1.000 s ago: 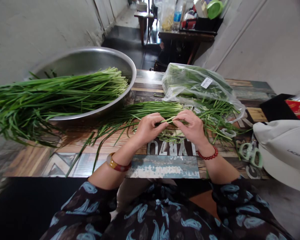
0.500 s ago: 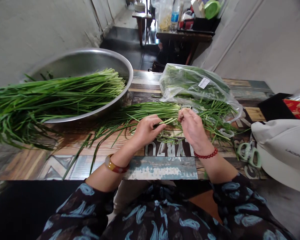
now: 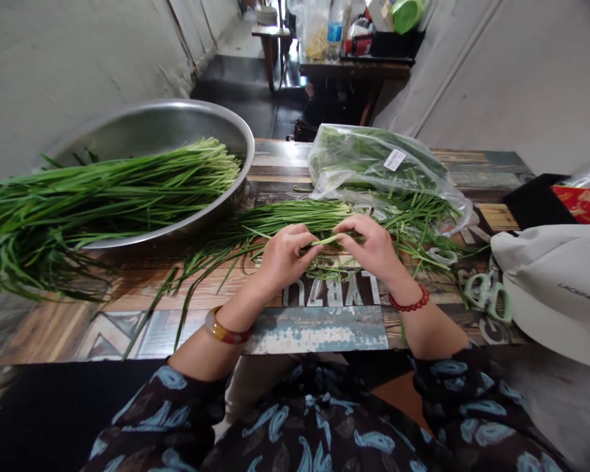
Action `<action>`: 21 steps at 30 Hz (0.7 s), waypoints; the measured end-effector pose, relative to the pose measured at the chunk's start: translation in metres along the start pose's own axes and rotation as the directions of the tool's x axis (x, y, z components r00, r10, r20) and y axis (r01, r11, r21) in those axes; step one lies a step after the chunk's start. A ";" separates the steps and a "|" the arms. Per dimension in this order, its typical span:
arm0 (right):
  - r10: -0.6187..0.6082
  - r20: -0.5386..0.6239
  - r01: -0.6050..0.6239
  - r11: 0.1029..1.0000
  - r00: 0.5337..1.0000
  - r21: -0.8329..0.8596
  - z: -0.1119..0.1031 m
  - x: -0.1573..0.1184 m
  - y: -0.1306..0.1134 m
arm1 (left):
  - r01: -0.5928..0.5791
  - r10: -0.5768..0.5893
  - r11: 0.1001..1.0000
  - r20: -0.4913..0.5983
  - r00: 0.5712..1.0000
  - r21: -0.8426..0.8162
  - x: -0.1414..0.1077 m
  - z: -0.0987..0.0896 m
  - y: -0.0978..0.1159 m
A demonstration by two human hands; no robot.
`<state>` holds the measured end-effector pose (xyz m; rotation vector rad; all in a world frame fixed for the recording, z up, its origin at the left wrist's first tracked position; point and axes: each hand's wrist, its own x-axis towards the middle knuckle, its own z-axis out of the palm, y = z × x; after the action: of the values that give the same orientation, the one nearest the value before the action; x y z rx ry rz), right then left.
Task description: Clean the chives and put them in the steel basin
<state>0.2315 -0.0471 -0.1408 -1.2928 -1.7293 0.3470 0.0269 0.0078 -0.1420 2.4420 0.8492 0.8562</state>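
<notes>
Pale stem ends of a few garlic chives stretch between my two hands over the table. My left hand is closed round them, its thumb and forefinger pinching the stalks. The thumb and fingers of my right hand pinch the light tips of the same stalks. Just beyond my hands lies a loose pile of garlic chives, white ends to the right. Short trimmings and scraps are scattered beneath my hands.
A big steel basin at left holds a thick bundle of chives hanging over its side. A clear plastic bag of greens lies at the back. Right are scissors with pale green handles and a white cap. The patterned table ends before me.
My right hand has turned and come back to the stem ends, now pinching them; before, it was slightly apart, fingers bunched. My left hand keeps its hold. The view has shifted slightly.
</notes>
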 end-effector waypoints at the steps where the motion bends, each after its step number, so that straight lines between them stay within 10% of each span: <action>1: 0.003 0.013 -0.003 1.000 1.000 -0.016 0.001 0.000 0.002 | -0.012 0.012 0.999 -0.004 1.000 0.030 0.000 0.000 0.000; 13: 0.396 -0.141 -0.296 0.839 0.907 0.457 0.021 -0.003 0.015 | -0.050 0.061 0.982 -0.058 0.996 0.180 -0.003 -0.001 0.003; 21: 0.126 -0.067 -0.094 0.929 0.990 0.358 -0.009 -0.001 0.000 | -0.091 0.102 0.929 -0.013 0.995 0.359 -0.005 -0.002 0.002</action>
<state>0.2393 -0.0501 -0.1364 -1.1233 -1.4418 0.6273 0.0231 0.0039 -0.1414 2.8132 0.9763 0.8366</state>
